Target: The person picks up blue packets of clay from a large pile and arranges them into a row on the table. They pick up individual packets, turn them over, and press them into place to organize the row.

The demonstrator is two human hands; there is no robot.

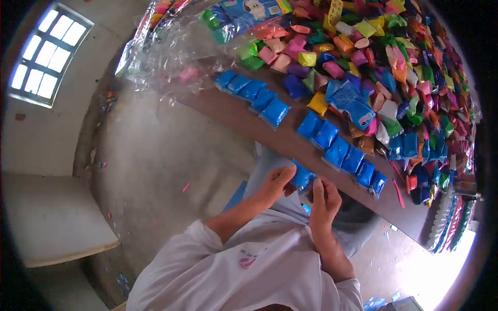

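A small blue packet (303, 175) in clear plastic is held between my two hands, just off the table's near edge and above my lap. My left hand (279, 182) pinches its left side with thumb and fingers. On the opposite side, my right hand (325, 201) grips the packet's lower right corner. Along the table edge lies a row of similar blue packets (337, 151). Further left is another short row of blue packets (275, 111).
A large heap of colourful packets (358, 57) covers the far side of the brown table (228, 116). Crumpled clear plastic bags (171, 57) lie at its left end. Pink plastic sticks (398, 193) and clear trays (441, 223) are at the right. A window (49, 54) is upper left.
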